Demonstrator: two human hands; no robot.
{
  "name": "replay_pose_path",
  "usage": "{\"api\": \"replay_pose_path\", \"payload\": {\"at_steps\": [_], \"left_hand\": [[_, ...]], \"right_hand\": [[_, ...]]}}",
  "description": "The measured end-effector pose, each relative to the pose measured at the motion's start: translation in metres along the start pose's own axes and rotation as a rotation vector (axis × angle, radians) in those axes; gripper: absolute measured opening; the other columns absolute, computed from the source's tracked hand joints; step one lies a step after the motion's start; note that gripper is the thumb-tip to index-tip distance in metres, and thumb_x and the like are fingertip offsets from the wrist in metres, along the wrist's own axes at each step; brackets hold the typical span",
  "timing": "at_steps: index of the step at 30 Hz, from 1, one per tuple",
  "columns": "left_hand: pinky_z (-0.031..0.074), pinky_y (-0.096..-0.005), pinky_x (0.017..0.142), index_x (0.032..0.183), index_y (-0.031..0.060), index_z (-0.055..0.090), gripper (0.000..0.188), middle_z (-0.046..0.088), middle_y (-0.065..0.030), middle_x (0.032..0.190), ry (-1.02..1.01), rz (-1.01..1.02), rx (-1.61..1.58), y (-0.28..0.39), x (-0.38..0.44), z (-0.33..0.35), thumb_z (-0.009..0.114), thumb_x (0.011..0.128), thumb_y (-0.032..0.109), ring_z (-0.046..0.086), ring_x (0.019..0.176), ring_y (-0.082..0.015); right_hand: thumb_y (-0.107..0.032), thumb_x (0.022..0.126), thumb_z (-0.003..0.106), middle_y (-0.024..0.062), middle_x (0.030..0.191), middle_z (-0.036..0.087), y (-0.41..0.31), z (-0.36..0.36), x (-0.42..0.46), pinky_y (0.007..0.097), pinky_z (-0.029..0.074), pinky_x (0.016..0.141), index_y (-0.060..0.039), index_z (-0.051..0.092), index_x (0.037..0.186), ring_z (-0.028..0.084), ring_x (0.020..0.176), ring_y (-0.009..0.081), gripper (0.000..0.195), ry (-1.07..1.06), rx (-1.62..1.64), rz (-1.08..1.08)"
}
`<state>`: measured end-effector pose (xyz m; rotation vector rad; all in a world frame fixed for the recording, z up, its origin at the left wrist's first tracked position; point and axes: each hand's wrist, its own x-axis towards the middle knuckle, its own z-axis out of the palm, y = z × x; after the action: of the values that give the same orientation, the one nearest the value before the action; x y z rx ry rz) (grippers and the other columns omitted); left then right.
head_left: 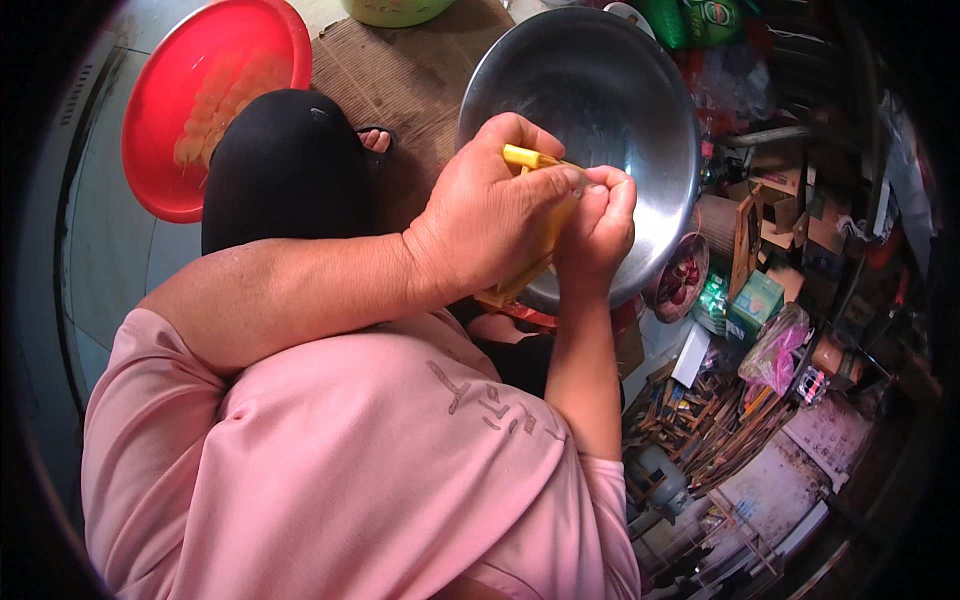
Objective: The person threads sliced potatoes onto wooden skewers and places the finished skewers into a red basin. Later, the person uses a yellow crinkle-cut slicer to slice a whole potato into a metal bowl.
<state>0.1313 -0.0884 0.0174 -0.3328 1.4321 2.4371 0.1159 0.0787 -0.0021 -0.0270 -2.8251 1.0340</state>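
My left hand [484, 202] grips a small yellow plastic piece [523, 157] between thumb and fingers, above the near side of a large steel basin [600, 97]. Close against it, my right hand [602, 225] pinches something thin at the fingertips, too small to identify. A translucent yellow plastic sheet or bag [525, 281] hangs below and between both hands, partly hidden by them. The basin shows a shiny, wet-looking inside. At the upper left, a red plastic basin [292, 37] holds rows of pale round pieces on skewers [206, 124], partly behind my knee.
Flattened cardboard [405, 67] lies on the floor between the basins, with a green tub [397, 11] at its far edge. On the right stand a bowl of red onions [682, 281], a green box [755, 304], a pink plastic bag [776, 352], piled wood sticks [735, 442] and a gas cylinder [660, 476].
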Motion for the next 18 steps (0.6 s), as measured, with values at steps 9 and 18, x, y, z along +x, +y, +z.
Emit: {"api": "replay_pose_path", "payload": {"at_steps": [9,18], "left_hand": [[0.047,-0.024,0.08,0.112,0.0068,0.052,0.03,0.058,-0.0034,0.097,0.015,-0.006,-0.081,0.003,0.002,0.003,0.068,0.093,0.024,0.056,0.09,-0.0106],[0.047,-0.0242,0.08,0.112,0.0067,0.052,0.029,0.058,-0.0039,0.097,-0.031,-0.027,-0.124,0.0,0.0,0.004,0.067,0.093,0.024,0.056,0.091,-0.0105]], "right_hand": [[-0.014,0.094,0.043,0.0181,0.089,0.066,0.052,0.004,0.013,0.0428,0.051,0.076,-0.0054,0.057,0.105,0.065,0.082,0.0345,0.02,-0.029,-0.042,0.121],[-0.021,0.093,0.048,0.0105,0.092,0.063,0.074,0.002,0.017,0.0354,0.051,0.079,-0.0026,0.055,0.103,0.061,0.085,0.0205,0.022,-0.036,-0.103,0.201]]}}
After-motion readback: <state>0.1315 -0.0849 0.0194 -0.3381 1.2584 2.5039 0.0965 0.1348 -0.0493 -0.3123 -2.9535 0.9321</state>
